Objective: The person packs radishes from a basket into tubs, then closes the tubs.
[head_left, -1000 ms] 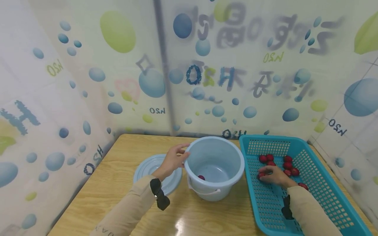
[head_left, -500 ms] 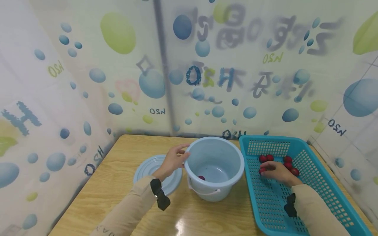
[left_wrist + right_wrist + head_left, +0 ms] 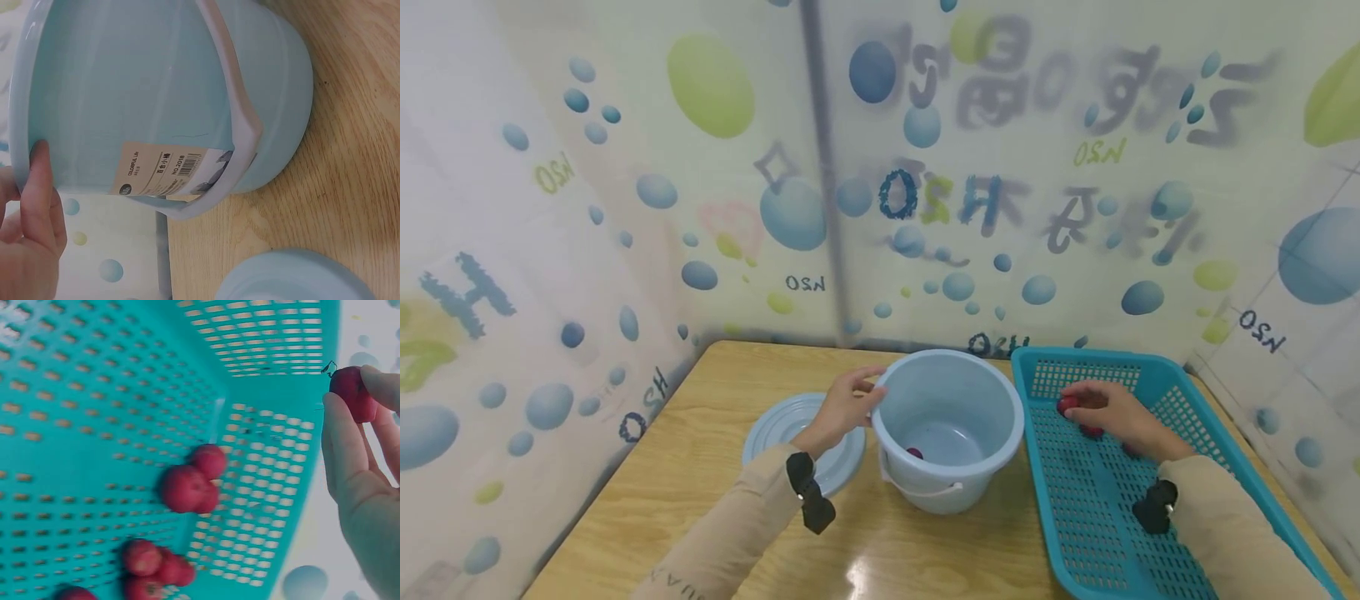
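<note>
My right hand (image 3: pixel 1112 414) pinches a small red round fruit (image 3: pixel 352 394) between thumb and fingers, up over the turquoise basket (image 3: pixel 75 462). A thin dark wisp sticks out of one end of the fruit. Several more red fruits (image 3: pixel 181 487) lie in two clusters in the basket, partly hidden by the hand in the head view. My left hand (image 3: pixel 842 408) holds the rim of the light blue bucket (image 3: pixel 940 400), thumb and fingers on either side of it. One red fruit (image 3: pixel 914 453) lies on the bucket's floor.
The light blue lid (image 3: pixel 767 429) lies flat on the wooden table (image 3: pixel 715 400), left of the bucket and under my left wrist. A pale handle (image 3: pixel 247 125) hangs against the bucket's side. A bubble-printed curtain (image 3: pixel 902 275) stands behind the table.
My right hand has risen slightly and shifted right, bringing a red fruit up from the basket floor. My left hand and the bucket stay in place.
</note>
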Demonstrator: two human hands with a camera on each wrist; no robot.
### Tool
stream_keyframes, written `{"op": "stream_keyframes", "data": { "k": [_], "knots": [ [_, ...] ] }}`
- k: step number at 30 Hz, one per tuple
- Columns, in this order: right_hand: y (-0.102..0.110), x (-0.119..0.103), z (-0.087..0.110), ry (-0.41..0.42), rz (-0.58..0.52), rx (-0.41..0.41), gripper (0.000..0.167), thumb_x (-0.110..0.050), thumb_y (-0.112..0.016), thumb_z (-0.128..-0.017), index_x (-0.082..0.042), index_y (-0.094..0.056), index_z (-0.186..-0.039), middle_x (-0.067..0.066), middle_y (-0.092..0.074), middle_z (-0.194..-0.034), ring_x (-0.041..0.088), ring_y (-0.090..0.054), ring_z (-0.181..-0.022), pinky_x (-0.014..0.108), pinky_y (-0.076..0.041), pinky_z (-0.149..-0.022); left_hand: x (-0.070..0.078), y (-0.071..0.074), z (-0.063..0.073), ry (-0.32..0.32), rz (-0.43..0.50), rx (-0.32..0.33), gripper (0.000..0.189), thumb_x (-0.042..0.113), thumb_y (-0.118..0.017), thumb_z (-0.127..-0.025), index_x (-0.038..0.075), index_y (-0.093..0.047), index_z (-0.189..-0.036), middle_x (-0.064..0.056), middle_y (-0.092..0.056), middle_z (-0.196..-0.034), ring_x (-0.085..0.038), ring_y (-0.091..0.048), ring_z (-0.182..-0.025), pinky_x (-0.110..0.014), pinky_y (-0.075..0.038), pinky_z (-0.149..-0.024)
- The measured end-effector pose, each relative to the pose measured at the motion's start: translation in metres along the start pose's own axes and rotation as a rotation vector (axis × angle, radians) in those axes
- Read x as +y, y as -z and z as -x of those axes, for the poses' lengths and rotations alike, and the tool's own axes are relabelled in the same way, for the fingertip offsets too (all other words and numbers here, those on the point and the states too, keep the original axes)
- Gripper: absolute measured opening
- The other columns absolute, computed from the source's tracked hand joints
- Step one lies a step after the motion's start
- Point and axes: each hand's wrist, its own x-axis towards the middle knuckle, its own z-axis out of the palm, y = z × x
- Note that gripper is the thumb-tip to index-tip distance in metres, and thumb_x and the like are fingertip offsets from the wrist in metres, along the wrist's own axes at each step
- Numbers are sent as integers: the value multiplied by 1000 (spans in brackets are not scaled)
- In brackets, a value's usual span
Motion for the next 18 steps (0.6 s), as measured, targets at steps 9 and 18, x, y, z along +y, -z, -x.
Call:
{"op": "stream_keyframes", "data": {
  "k": [9,18],
  "knots": [
    [5,-36,-10,113,51,27,42,-25,-60,-85,1,-51,-117,20,-54,-113,39,-50,-105,50,-44,-83,2,0,0,3,-6,-6,39,12,-54,-88,10,-48,-127,-17,-54,-103,-28,-58,-87,-32,-54,-58],
    [-7,-74,-24,216,18,-14,39,-21,-62,-83,0,-53,-114,18,-55,-110,36,-52,-101,45,-48,-78,1,0,1,-14,3,-14,39,11,-53,-88,8,-47,-127,-18,-54,-102,-33,-58,-89,-32,-54,-57]
  ]
}}
